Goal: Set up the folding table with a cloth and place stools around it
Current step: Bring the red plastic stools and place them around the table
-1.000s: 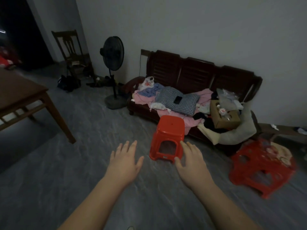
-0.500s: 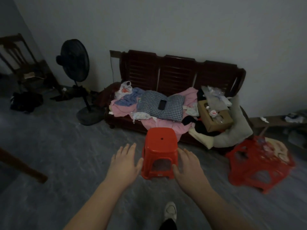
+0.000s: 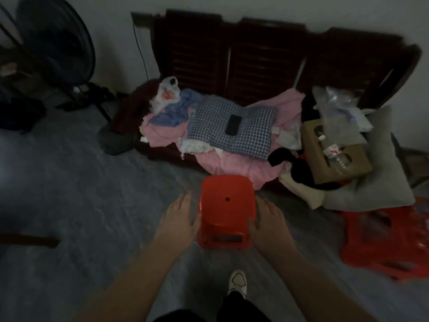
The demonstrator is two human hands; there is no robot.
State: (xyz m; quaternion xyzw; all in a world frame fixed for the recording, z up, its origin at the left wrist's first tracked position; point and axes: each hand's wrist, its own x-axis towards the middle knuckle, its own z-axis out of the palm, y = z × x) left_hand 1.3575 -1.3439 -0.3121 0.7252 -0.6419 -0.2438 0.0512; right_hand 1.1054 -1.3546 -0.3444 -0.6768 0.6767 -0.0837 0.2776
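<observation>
Whereas a second ago both hands reached from short of it, the left hand [image 3: 179, 220] and right hand [image 3: 267, 223] now flank the red plastic stool [image 3: 227, 205] on the grey floor [image 3: 92, 194], with fingers straight, thumbs at its near corners and nothing clasped yet. A two-handed lift looks ready, so carrying stools is starting. Beyond, the checked cloth [image 3: 253, 138], with a phone [image 3: 233, 125] on it, lies on the wooden bench [image 3: 262, 54]; no folding table shows.
</observation>
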